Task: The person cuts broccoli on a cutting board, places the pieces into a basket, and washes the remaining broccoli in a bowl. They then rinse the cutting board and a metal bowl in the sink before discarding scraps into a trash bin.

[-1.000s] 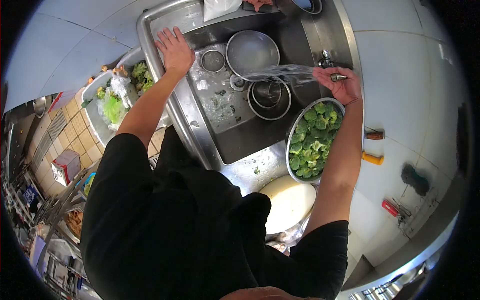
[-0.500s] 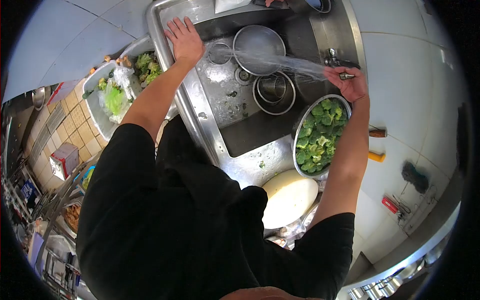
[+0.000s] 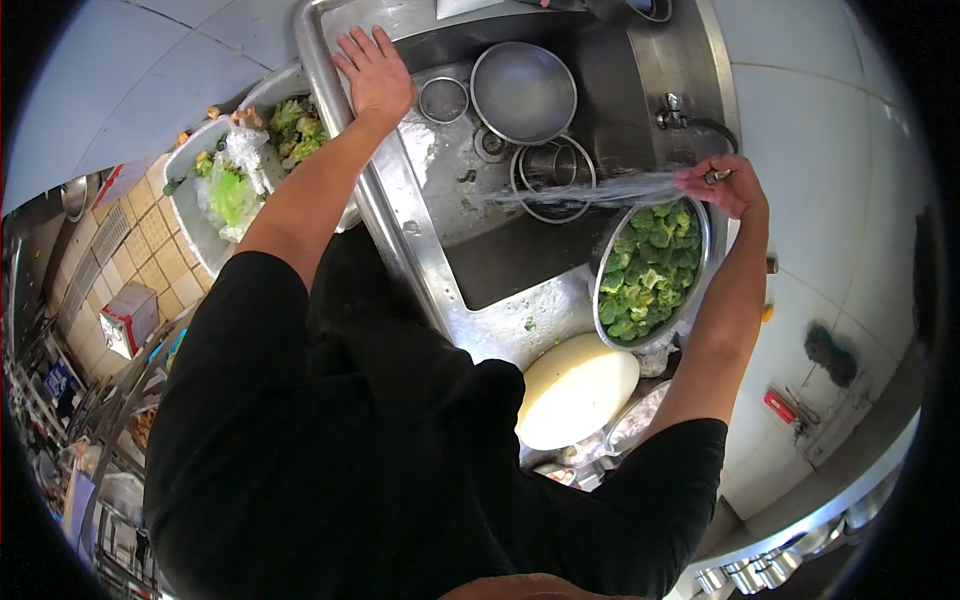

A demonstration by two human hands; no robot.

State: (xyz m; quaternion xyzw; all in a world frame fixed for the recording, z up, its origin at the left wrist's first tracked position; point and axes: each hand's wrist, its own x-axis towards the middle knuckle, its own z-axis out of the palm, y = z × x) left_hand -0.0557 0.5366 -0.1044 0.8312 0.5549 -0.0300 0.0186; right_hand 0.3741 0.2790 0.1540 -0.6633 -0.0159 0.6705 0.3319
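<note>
My left hand (image 3: 380,76) lies flat with fingers spread on the inner left edge of the steel sink (image 3: 440,255). My right hand (image 3: 735,188) is closed around a spray nozzle (image 3: 717,176) at the sink's right side. From it a jet of water (image 3: 630,186) shoots left across the basin. Below this hand, a metal bowl of broccoli florets (image 3: 650,275) rests on the right end of the counter. In the basin are a large round strainer (image 3: 524,92), a small round strainer (image 3: 443,99) and a round metal container (image 3: 555,210) crossed by the spray.
A faucet (image 3: 672,112) with a hose is fixed at the sink's back wall. Near me lies a pale oval board (image 3: 580,390). To the left stands a bin (image 3: 190,225) with vegetable scraps and plastic bags. A brush (image 3: 830,355) hangs on the tiled wall.
My right hand has moved slightly right and toward me with the nozzle. The jet has swung from the large strainer onto the round container. My left hand stays on the sink edge.
</note>
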